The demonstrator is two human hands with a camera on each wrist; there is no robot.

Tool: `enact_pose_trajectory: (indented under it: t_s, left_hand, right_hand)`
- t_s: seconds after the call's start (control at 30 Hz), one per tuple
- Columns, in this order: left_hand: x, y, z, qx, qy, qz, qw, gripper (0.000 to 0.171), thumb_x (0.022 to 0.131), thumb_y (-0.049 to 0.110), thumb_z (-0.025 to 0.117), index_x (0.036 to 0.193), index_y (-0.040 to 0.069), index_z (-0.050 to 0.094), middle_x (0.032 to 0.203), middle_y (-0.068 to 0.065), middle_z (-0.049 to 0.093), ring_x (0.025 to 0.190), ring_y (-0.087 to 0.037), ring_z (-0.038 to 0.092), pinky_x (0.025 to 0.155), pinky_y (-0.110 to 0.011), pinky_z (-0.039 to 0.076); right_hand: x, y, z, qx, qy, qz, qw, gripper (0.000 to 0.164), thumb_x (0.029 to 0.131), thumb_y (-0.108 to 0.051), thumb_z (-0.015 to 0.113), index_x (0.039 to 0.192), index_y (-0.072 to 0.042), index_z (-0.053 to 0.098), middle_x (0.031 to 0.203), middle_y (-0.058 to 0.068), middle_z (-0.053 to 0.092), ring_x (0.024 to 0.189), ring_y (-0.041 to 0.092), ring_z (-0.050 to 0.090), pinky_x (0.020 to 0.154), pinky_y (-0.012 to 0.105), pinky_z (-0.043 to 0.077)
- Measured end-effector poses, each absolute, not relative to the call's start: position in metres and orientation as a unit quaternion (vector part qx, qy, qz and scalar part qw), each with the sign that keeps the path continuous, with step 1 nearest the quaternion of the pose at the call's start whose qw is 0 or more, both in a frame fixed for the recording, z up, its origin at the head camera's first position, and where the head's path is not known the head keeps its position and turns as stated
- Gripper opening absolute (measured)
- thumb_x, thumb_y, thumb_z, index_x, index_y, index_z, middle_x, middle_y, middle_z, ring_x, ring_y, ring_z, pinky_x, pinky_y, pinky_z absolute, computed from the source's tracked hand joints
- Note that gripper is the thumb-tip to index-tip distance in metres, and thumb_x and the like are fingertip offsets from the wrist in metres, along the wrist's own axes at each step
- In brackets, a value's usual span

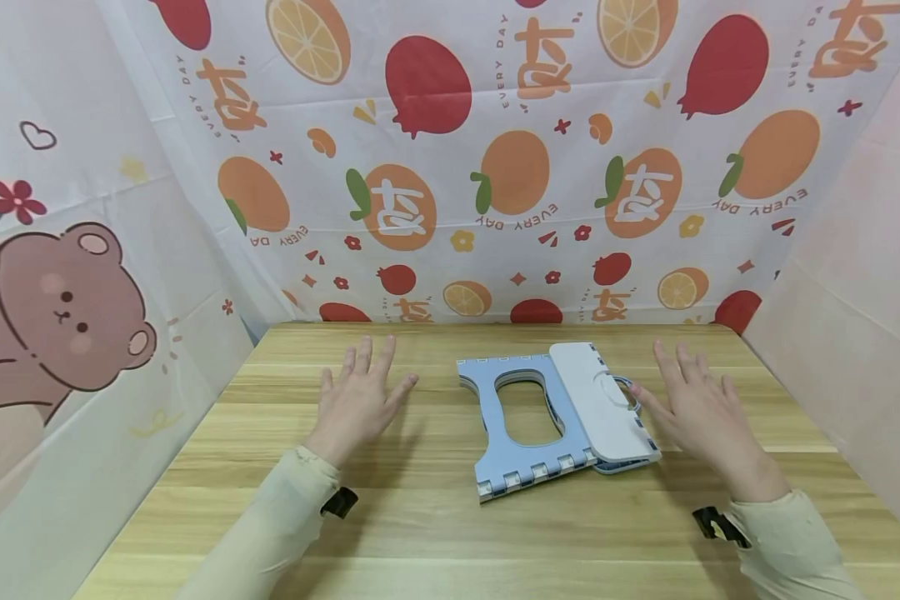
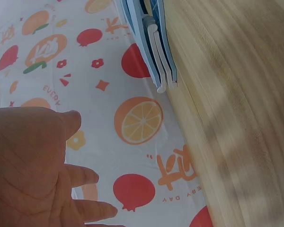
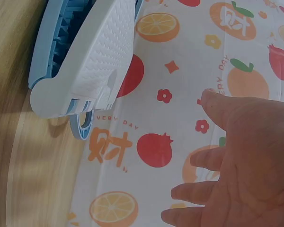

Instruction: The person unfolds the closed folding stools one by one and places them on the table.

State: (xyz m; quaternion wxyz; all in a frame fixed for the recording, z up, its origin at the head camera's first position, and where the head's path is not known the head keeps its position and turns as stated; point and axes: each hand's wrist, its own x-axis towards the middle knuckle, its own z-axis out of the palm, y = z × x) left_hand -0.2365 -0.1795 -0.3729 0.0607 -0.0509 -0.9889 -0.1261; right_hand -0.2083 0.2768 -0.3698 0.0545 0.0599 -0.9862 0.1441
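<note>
A folding step stool (image 1: 576, 417), light blue and white, lies folded on the table between the two hands. Its blue leg panel (image 1: 495, 425) has a large rounded opening, and the white top (image 1: 603, 408) sits along the right side. A blue loop handle (image 1: 636, 395) sticks out at the right edge. To the left, my left hand (image 1: 356, 408) hovers with spread fingers, apart from the stool. My right hand (image 1: 705, 412) is held palm down on the other side, its thumb near the loop handle in the head view. Both palms are bare in the wrist views.
The wooden table (image 1: 420, 533) ends at a back curtain (image 1: 450, 167) printed with fruit. A cloth with a bear (image 1: 75, 308) hangs at the left, and a pale cloth (image 1: 862, 292) hangs at the right. Black straps circle both wrists.
</note>
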Motion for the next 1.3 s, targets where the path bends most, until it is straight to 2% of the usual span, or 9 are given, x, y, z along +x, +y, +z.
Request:
enact_pose_trajectory:
  t_s: [0.37, 0.63, 0.9, 0.93, 1.0, 1.13, 1.17, 1.23, 1.3]
  left_hand:
    - [-0.235, -0.166, -0.370, -0.074, -0.986, -0.132, 0.074, 0.077, 0.109, 0.059, 0.050, 0.169, 0.015, 0.031, 0.171, -0.030, 0.034, 0.154, -0.054, 0.040, 0.118, -0.077, 0.037]
    - [-0.234, -0.147, -0.370, -0.146, -0.977, -0.110, 0.108, 0.075, 0.105, 0.059, 0.061, 0.161, 0.010, 0.047, 0.151, -0.025, 0.061, 0.133, -0.046, 0.065, 0.099, -0.064, 0.059]
    - [-0.227, -0.124, -0.369, -0.208, -0.962, -0.116, 0.132, 0.068, 0.101, 0.058, 0.068, 0.150, 0.011, 0.060, 0.140, -0.020, 0.070, 0.117, -0.040, 0.074, 0.088, -0.055, 0.065]
    - [-0.226, -0.121, -0.369, -0.215, -0.961, -0.117, 0.130, 0.068, 0.101, 0.057, 0.069, 0.150, 0.011, 0.060, 0.139, -0.020, 0.070, 0.117, -0.040, 0.074, 0.089, -0.055, 0.065]
    - [-0.225, -0.115, -0.369, -0.224, -0.961, -0.115, 0.117, 0.068, 0.102, 0.058, 0.068, 0.151, 0.012, 0.060, 0.141, -0.018, 0.069, 0.120, -0.038, 0.073, 0.094, -0.054, 0.064]
    - [-0.224, -0.102, -0.373, -0.243, -0.960, -0.112, 0.087, 0.068, 0.103, 0.058, 0.066, 0.153, 0.013, 0.058, 0.147, -0.017, 0.066, 0.128, -0.038, 0.069, 0.104, -0.054, 0.060]
    - [-0.223, -0.099, -0.375, -0.246, -0.960, -0.109, 0.081, 0.068, 0.103, 0.058, 0.066, 0.153, 0.014, 0.058, 0.148, -0.017, 0.065, 0.130, -0.037, 0.068, 0.106, -0.054, 0.059]
    - [-0.222, -0.093, -0.377, -0.257, -0.958, -0.105, 0.075, 0.068, 0.103, 0.058, 0.066, 0.153, 0.013, 0.058, 0.147, -0.016, 0.066, 0.130, -0.037, 0.068, 0.107, -0.052, 0.059]
    - [-0.221, -0.088, -0.379, -0.266, -0.956, -0.102, 0.068, 0.067, 0.103, 0.057, 0.066, 0.153, 0.013, 0.058, 0.146, -0.015, 0.066, 0.130, -0.035, 0.068, 0.107, -0.051, 0.059]
  right_hand:
    - [-0.211, 0.278, -0.371, 0.072, -0.986, 0.143, 0.047, 0.093, 0.110, -0.066, 0.040, 0.170, 0.000, 0.017, 0.167, 0.043, 0.025, 0.149, 0.067, 0.032, 0.115, 0.085, 0.028]
    - [-0.215, 0.282, -0.371, 0.088, -0.981, 0.173, 0.027, 0.091, 0.110, -0.063, 0.043, 0.167, 0.005, 0.024, 0.163, 0.041, 0.037, 0.146, 0.064, 0.040, 0.113, 0.079, 0.038]
    - [-0.218, 0.284, -0.379, 0.079, -0.977, 0.200, -0.005, 0.091, 0.110, -0.060, 0.049, 0.163, 0.011, 0.029, 0.162, 0.040, 0.038, 0.146, 0.061, 0.043, 0.112, 0.076, 0.043]
    - [-0.218, 0.285, -0.380, 0.077, -0.976, 0.202, -0.008, 0.090, 0.110, -0.059, 0.049, 0.163, 0.012, 0.029, 0.161, 0.040, 0.039, 0.145, 0.061, 0.045, 0.111, 0.076, 0.044]
    - [-0.219, 0.286, -0.381, 0.074, -0.976, 0.205, -0.017, 0.089, 0.111, -0.057, 0.050, 0.162, 0.012, 0.029, 0.144, 0.038, 0.059, 0.128, 0.055, 0.061, 0.104, 0.070, 0.053]
    - [-0.220, 0.287, -0.384, 0.076, -0.974, 0.211, -0.027, 0.087, 0.111, -0.054, 0.052, 0.160, 0.014, 0.032, 0.142, 0.038, 0.060, 0.127, 0.054, 0.062, 0.103, 0.068, 0.054]
    - [-0.221, 0.287, -0.385, 0.075, -0.973, 0.214, -0.034, 0.087, 0.111, -0.053, 0.053, 0.160, 0.015, 0.031, 0.131, 0.036, 0.066, 0.116, 0.050, 0.066, 0.096, 0.062, 0.058]
    - [-0.222, 0.288, -0.387, 0.078, -0.972, 0.217, -0.037, 0.086, 0.111, -0.052, 0.053, 0.160, 0.016, 0.032, 0.142, 0.041, 0.058, 0.119, 0.053, 0.065, 0.093, 0.061, 0.059]
    - [-0.223, 0.289, -0.388, 0.078, -0.971, 0.220, -0.047, 0.087, 0.111, -0.051, 0.054, 0.159, 0.017, 0.030, 0.118, 0.035, 0.068, 0.101, 0.041, 0.067, 0.076, 0.048, 0.057]
